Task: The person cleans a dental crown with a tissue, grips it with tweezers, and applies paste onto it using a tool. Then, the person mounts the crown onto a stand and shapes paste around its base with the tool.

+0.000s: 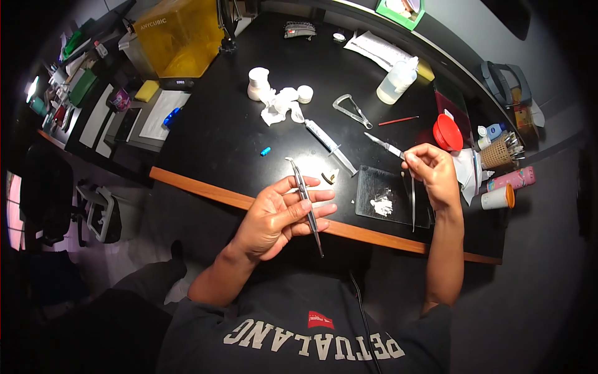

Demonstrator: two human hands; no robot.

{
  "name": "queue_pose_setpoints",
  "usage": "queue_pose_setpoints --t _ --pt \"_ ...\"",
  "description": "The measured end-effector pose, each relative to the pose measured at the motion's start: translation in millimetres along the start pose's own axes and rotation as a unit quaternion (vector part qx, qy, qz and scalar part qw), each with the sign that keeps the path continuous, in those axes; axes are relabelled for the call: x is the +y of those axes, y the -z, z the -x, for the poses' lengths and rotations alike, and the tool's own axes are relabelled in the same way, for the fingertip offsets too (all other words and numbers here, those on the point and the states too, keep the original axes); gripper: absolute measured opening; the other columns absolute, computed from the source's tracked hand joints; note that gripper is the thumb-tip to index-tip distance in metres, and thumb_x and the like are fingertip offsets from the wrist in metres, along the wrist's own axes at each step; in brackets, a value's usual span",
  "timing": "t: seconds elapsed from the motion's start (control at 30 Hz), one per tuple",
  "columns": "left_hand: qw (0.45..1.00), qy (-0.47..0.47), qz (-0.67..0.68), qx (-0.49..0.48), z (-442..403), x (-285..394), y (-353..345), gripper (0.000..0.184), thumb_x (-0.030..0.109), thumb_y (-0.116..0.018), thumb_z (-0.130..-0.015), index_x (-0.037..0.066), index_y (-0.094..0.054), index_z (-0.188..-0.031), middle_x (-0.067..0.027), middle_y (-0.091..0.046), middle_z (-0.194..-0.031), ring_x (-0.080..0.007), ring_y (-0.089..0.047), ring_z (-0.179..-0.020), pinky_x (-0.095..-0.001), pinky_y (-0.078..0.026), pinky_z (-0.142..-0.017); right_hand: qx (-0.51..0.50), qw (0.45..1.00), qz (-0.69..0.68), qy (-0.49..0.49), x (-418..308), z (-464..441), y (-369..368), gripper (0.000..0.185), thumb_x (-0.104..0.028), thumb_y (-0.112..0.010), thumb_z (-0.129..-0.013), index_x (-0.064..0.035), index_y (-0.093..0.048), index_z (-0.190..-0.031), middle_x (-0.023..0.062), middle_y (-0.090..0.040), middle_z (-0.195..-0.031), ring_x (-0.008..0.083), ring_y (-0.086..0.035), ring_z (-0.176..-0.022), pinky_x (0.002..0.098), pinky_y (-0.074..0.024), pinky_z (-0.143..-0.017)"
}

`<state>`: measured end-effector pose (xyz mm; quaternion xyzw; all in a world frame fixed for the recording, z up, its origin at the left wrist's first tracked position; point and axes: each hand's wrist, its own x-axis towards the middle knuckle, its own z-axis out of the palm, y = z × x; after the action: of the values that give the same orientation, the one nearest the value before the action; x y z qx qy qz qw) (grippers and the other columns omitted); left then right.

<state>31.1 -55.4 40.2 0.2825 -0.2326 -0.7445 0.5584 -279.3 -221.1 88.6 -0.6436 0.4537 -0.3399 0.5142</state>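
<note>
My left hand (283,218) holds slim metal tweezers (305,199) between thumb and fingers, palm up, over the table's wooden front edge. Whether anything sits in their tip is too small to tell. In my right hand (433,174) a metal spatula (392,149) is pinched, its blade pointing up and left. Below that hand lies a dark glass slab (367,193) with white material (381,204) on it, and a thin metal tool (413,206) at its right side. A syringe (324,140) lies between the hands, farther back, and a small blue piece (266,151) is to its left.
White jar (258,84), crumpled tissue (280,106) and lid (304,94) stand farther back. Beyond the slab are a metal caliper (352,112), a red stick (398,120), a clear bottle (397,81) and a red bowl (447,132). Cups and a brush holder (495,154) line the right.
</note>
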Motion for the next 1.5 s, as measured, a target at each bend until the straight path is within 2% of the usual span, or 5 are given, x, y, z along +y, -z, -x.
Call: queue_pose_setpoints --t 0.4,0.6,0.83,1.1,1.5 --pt "1.0 0.008 -0.009 -0.021 12.7 -4.6 8.4 0.049 0.009 -0.055 -0.109 -0.007 -0.044 -0.154 -0.0208 -0.071 -0.116 -0.0313 -0.078 -0.102 -0.0421 -0.067 -0.087 0.072 0.946 0.312 0.05 51.6 -68.5 -21.9 0.012 -0.013 -0.075 -0.095 -0.0007 -0.074 -0.093 0.0127 -0.073 -0.084 0.0233 -0.071 -0.078 0.0391 -0.0542 -0.077" --pt "1.0 -0.019 0.012 0.014 28.3 7.7 13.8 0.057 0.005 -0.049 -0.105 -0.01 -0.039 -0.159 -0.0136 -0.063 -0.095 -0.0065 -0.043 -0.061 -0.0208 -0.038 -0.056 0.042 0.925 0.376 0.031 55.5 -80.5 -36.0 0.017 -0.022 -0.075 -0.096 -0.0058 -0.075 -0.095 0.0134 -0.069 -0.106 0.0349 -0.068 -0.109 0.0519 -0.0485 -0.094" --pt "0.922 -0.124 -0.356 0.09 12.5 23.4 19.9 0.041 0.003 -0.068 -0.101 -0.005 -0.059 -0.14 0.0051 -0.056 -0.084 0.001 -0.043 -0.067 -0.018 -0.035 -0.06 0.008 0.93 0.325 0.171 18.2 -67.3 -78.6 0.023 -0.021 -0.082 -0.089 -0.0019 -0.08 -0.101 0.0123 -0.067 -0.092 0.0259 -0.067 -0.086 0.039 -0.0541 -0.081" --pt "0.83 -0.149 -0.529 0.092 -42.9 28.6 1.7 0.047 0.003 -0.088 -0.077 0.001 -0.061 -0.116 -0.0081 -0.066 -0.093 -0.0101 -0.051 -0.06 -0.0294 -0.045 -0.06 -0.053 0.91 0.39 0.132 6.0 -69.2 -118.4 0.031 -0.024 -0.085 -0.083 0.0042 -0.075 -0.091 0.0226 -0.07 -0.093 0.0397 -0.071 -0.094 0.0488 -0.0568 -0.086" --pt "0.815 -0.189 -0.548 0.024 -88.7 14.4 3.0 0.046 0.001 -0.085 -0.075 0.003 -0.055 -0.11 -0.0096 -0.072 -0.097 -0.0174 -0.062 -0.057 -0.0333 -0.052 -0.061 0.061 0.993 0.086 -0.054 -14.4 75.1 -51.6 0.022 0.002 -0.081 -0.093 0.0024 -0.066 -0.11 0.0046 -0.073 -0.088 0.0047 -0.066 -0.07 0.0204 -0.0507 -0.061"
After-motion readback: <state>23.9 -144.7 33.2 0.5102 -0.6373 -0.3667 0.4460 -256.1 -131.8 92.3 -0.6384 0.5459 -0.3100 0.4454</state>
